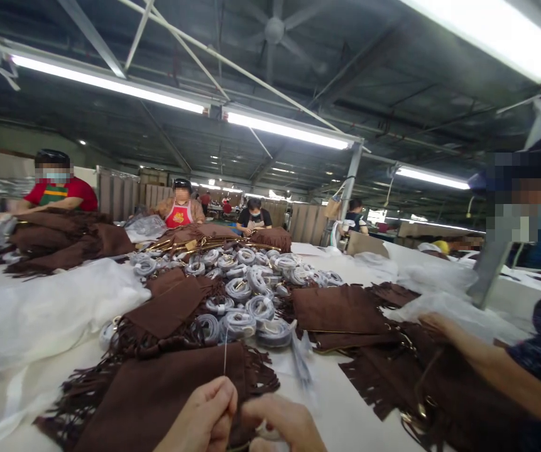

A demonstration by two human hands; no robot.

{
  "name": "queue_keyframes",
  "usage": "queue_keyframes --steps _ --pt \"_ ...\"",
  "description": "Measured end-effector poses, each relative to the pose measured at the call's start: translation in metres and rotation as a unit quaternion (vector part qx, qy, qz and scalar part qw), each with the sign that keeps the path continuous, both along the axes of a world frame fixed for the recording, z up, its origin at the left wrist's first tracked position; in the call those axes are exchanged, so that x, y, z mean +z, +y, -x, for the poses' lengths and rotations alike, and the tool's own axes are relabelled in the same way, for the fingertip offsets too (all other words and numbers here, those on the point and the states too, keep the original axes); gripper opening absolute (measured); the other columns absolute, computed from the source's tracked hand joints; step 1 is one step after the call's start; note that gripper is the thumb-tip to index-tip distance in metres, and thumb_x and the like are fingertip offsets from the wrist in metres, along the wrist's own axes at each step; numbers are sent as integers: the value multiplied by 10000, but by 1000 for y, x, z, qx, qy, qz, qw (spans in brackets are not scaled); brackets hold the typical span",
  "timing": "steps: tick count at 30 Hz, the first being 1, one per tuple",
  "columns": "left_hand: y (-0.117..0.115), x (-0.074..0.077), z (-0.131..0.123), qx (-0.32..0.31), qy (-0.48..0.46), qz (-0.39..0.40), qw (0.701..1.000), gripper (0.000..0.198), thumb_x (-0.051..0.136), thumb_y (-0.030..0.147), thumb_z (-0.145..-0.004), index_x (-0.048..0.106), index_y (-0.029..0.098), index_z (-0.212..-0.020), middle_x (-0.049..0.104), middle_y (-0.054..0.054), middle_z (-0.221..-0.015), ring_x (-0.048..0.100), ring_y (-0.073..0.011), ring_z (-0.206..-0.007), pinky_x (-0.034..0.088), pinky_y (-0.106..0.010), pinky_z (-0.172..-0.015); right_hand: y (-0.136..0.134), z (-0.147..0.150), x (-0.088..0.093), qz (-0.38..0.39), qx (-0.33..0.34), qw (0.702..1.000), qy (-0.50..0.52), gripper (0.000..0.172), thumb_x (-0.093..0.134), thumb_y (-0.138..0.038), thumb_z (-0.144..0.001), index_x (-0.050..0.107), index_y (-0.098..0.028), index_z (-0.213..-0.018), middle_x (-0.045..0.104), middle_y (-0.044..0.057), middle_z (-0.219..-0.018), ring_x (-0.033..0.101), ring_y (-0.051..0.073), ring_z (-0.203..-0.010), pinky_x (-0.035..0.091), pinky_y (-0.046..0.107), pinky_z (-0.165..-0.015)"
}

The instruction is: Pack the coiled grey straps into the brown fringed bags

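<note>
Two bare hands meet at the bottom edge of the view over a brown fringed bag (157, 395) lying flat on the white counter (340, 414). The left hand (204, 417) has its fingers (220, 392) pinched tight on a thin thread (225, 358), which stands straight up from the fingertips in front of the bag. The right hand (282, 427), just beside it, curls its fingers in toward the left hand. A scrap of something white shows beneath it, and whether it grips anything cannot be told. The bag sits directly under and ahead of both hands, with fringe spilling off its left and right edges. Beyond it lies a heap of grey-white coiled straps (244, 301), ringed by other brown fringed pieces (340, 307). Clear plastic bags (48, 314) are piled at the left. At the right, a co-worker's hand (435, 323) rests on another pile of brown pieces near the counter's edge. Across the counter, several people sit at work behind stacks of the same brown material, under long strip lights (110, 81).
</note>
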State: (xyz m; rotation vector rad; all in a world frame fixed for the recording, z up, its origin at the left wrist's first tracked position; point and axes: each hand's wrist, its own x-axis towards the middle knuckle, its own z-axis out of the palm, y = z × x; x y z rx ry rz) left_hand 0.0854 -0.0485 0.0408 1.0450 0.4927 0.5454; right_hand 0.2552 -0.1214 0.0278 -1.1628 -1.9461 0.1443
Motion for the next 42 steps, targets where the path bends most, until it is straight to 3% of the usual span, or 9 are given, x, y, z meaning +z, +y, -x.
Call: queue_keyframes --steps 3,8,11,16,22,28,33,37,42 --pt "0 -10 -23 -38 55 -90 994 571 620 752 -630 455 206 -627 243 142 -375 108 -24 -344 50 -200 -383 7 -9 8 130 -15 961 243 486 557 -554 -861 619 -225 -1214 683 121 -1167 641 249 -1048 510 340 -860" --pt "8 -3 -55 -64 182 -218 957 449 412 630 -796 467 214 -635 323 91 -399 267 -87 -369 218 -232 -407 37 -11 31 166 11 906 389 353 666 -533 -784 680 -180 -779 679 21 -672 638 162 -653 508 263 -629" --pt "34 18 -62 9 256 -458 851 168 482 283 -795 592 183 -873 635 -49 -827 572 -192 -755 442 -302 -701 55 -34 36 142 3 862 487 346 717 -515 -735 650 -178 -777 606 -31 -597 561 102 -525 479 218 -538" --pt "103 26 -89 107 377 -657 644 403 575 117 -697 574 135 -1099 580 -196 -1187 474 -367 -1172 302 -525 -1007 73 -80 16 141 0 810 570 416 775 -488 -674 621 -185 -914 590 -57 -631 344 22 -355 327 156 -337" --pt "140 51 -98 154 321 -632 688 203 405 211 -877 589 159 -943 651 -136 -1007 581 -283 -999 419 -430 -913 65 -98 10 196 -2 824 532 390 781 -501 -670 580 -177 -750 604 -20 -645 461 63 -476 342 140 -371" --pt "103 94 -41 164 -44 -270 948 400 644 404 -798 602 151 -1105 707 -77 -997 647 -235 -898 495 -315 -765 55 -88 30 200 43 824 528 365 731 -504 -738 579 -172 -752 413 -94 -486 180 21 -403 81 161 -388" --pt "54 85 -1 162 -125 -120 972 408 788 367 -702 680 165 -1040 737 -80 -946 674 -221 -828 503 -303 -737 40 -48 52 208 71 868 445 301 731 -470 -740 635 -185 -723 564 -22 -670 376 54 -471 245 176 -438" --pt "26 77 15 147 -116 -113 976 375 778 393 -712 696 183 -1013 738 -71 -921 672 -225 -821 506 -324 -757 24 -14 89 137 62 931 333 219 723 -421 -748 706 -207 -708 558 69 -1264 500 238 -1157 380 316 -914" --pt "8 64 31 128 -98 -162 974 437 750 475 -706 678 198 -1036 715 -78 -1002 644 -269 -946 498 -351 -799 21 18 114 113 86 965 219 128 694 -323 -759 747 -219 -707 637 32 -850 571 204 -901 403 299 -816"
